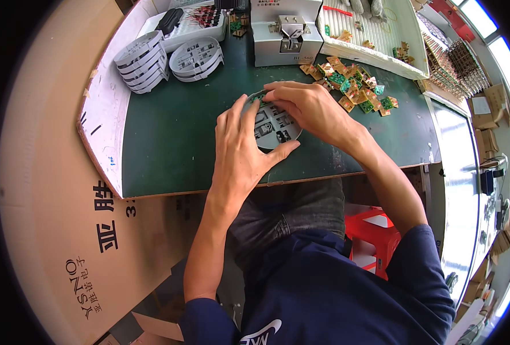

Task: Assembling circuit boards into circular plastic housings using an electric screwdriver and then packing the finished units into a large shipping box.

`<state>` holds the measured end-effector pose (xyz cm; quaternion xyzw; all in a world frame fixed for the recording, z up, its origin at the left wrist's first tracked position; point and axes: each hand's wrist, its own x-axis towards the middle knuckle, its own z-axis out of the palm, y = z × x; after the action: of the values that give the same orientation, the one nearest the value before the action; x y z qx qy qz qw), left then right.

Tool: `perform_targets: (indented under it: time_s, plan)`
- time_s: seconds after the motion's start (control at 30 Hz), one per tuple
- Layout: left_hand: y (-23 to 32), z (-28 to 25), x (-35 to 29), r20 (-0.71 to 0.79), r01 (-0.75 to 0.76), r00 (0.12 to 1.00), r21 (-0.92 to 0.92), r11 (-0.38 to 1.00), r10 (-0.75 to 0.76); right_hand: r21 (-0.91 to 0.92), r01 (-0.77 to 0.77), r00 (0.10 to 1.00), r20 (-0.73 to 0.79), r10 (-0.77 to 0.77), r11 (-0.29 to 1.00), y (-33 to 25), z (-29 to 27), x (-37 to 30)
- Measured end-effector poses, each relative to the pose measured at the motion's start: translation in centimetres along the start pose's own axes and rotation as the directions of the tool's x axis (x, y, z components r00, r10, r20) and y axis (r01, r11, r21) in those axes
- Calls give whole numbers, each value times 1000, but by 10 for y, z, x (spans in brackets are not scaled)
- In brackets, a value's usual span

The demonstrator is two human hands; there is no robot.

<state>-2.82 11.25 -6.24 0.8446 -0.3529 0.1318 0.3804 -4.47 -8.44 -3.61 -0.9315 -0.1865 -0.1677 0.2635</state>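
Observation:
A round grey plastic housing (279, 122) with a compartmented, dark-marked inside lies at the middle of the green bench. My left hand (237, 141) closes round its left side, thumb at the near rim and fingers reaching to the far rim. My right hand (315, 109) bends over the far right rim, its fingers pinched together at a small green circuit board (259, 98). Both sets of fingertips meet there and partly hide the board. Right of the hands lies a loose heap of small green and copper-coloured circuit boards (355, 89).
Similar grey housings stand in a tall stack (143, 66) and a shorter stack (196, 60) at the back left. A silver machine (286, 34) stands behind my hands. A white foam tray (381, 54) sits back right; red-and-black wired parts (206, 17) lie back left.

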Motion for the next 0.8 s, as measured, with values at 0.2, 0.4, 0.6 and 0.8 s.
perform_targets:
  time_s: [0.2, 0.4, 0.6, 0.8]
  plan:
    - [-1, 1, -2, 9, -28, 1000, 67, 997, 27, -10, 54, 998, -44, -54, 998, 1, 2, -7]
    - [-4, 2, -4, 4, -31, 1000, 48, 998, 31, 7, 25, 998, -61, -24, 1000, -1, 5, -9]
    - [-6, -1, -1, 17, -30, 999, 4, 1000, 30, -6, 11, 997, -71, -11, 1000, 1, 5, -9]
    - [-5, -3, -1, 38, -29, 999, 13, 999, 29, -195, 78, 997, -4, -80, 978, 2, -4, -8]
